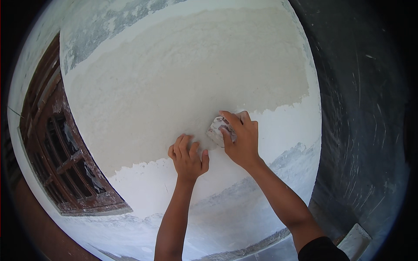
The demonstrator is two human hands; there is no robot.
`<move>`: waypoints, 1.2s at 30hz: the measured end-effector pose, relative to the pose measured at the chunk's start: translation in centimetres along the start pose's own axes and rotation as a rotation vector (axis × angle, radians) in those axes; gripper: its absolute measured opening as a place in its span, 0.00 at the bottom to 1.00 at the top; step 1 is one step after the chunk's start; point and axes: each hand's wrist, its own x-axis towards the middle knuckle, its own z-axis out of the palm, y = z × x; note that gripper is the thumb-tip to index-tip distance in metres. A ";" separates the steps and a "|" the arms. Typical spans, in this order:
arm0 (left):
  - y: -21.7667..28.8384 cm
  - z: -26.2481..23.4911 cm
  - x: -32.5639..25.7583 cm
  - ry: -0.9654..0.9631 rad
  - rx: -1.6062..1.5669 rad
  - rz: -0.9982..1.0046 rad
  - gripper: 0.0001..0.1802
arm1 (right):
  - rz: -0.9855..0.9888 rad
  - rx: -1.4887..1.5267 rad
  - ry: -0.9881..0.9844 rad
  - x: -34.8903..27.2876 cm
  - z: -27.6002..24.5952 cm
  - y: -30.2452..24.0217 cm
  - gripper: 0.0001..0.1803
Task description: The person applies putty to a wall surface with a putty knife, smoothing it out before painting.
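My right hand (242, 140) is closed around a small, rough block (216, 130), whitish with brownish patches and held against the wall. What kind of block it is, I cannot make out. To its left, my left hand (188, 158) rests with bent, spread fingertips on the wall and holds nothing. Both hands are near the lower border of a broad beige-grey patch of coating on the wall (191, 78). Below that ragged border the surface is bright white, then mottled blue-grey.
A dark brown wooden window with bars (72, 152) is set in the wall at the left. Along the right runs a dark, scratched surface (361, 108). A pale, flat-sided object (356, 242) lies at the lower right, beside my black sleeve.
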 end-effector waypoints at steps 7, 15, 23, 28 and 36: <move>-0.1 0.0 -0.1 0.019 0.009 -0.002 0.16 | 0.084 -0.084 0.178 0.2 -0.6 0.4 0.24; -0.2 -0.1 -0.1 -0.009 -0.013 0.002 0.18 | 0.090 -0.230 0.273 0.9 -1.9 1.4 0.24; -0.3 -0.3 0.0 0.029 0.011 -0.011 0.16 | 0.040 -0.254 0.324 2.5 -2.3 1.4 0.24; 0.0 -0.1 0.1 0.013 -0.001 -0.006 0.15 | -0.042 -0.175 0.110 0.9 -0.2 1.3 0.23; -0.1 -0.1 0.1 0.007 0.002 0.003 0.15 | 0.038 -0.123 0.167 1.7 -1.4 1.2 0.23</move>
